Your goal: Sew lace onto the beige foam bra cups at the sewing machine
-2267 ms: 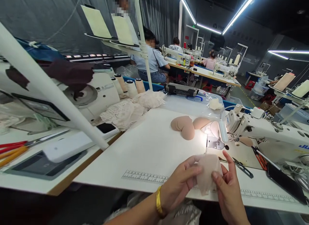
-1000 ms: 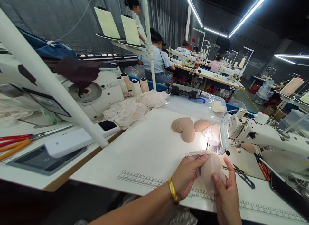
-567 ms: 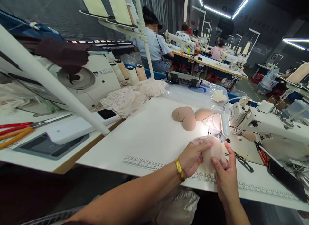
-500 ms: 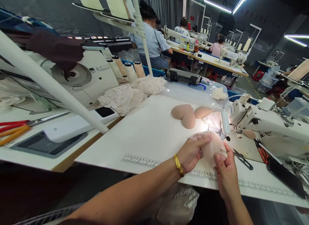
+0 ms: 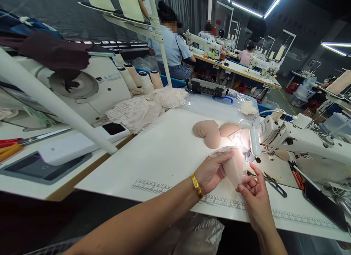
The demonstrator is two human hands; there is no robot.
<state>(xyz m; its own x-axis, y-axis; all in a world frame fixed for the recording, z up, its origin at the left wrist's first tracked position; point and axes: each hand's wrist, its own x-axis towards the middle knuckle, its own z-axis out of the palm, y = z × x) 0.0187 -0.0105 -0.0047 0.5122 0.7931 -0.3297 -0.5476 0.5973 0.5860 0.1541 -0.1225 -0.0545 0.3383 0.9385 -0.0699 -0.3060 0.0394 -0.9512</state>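
While the table [image 5: 164, 152] is spreading under the machine [image 5: 309, 133], I am making the left hand [image 5: 211, 173] clasp and the right hand [image 5: 255, 191] pinch the cloth [image 5: 233, 169], front-left of the machine; pads [image 5: 211, 135] are lying left of it, snips [image 5: 271, 179] in front.

- The left forearm [image 5: 142, 214] enters from the near edge and slants far and to the right, with its wrist nearly in line.
- The left hand [image 5: 210, 173] grips, its thumb [image 5: 223, 158] laid out straight toward the right and its fingers curled underneath.
- The right forearm [image 5: 270, 235] rises from the near edge, leaning slightly left.
- The right hand [image 5: 253, 193] pinches at its thumb tip, palm facing left, forefinger [image 5: 258, 174] raised, other fingers bent inward.
- Both hands are close together but apart.
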